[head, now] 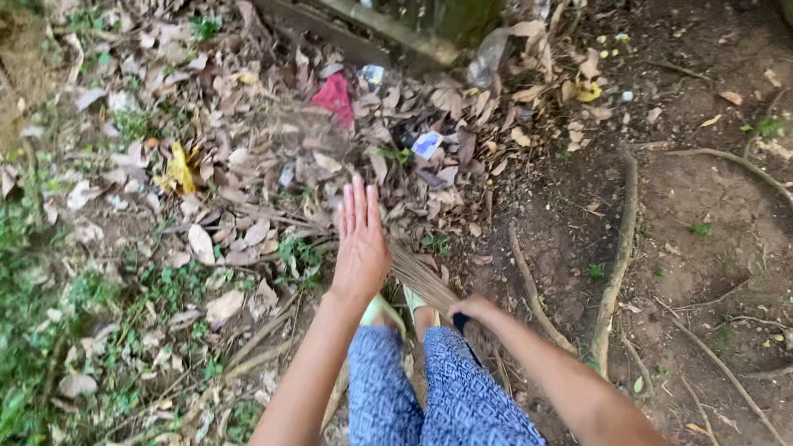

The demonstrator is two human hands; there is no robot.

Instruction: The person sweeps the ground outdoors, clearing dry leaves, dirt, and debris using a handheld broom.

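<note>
The left hand (361, 248) is stretched out flat with fingers straight and close together, holding nothing above the dry leaves (248, 165), while the right hand (472, 310) is curled around the handle end of a stick broom (421, 279) — its bristles blurred, slanting toward the leaf pile.
</note>
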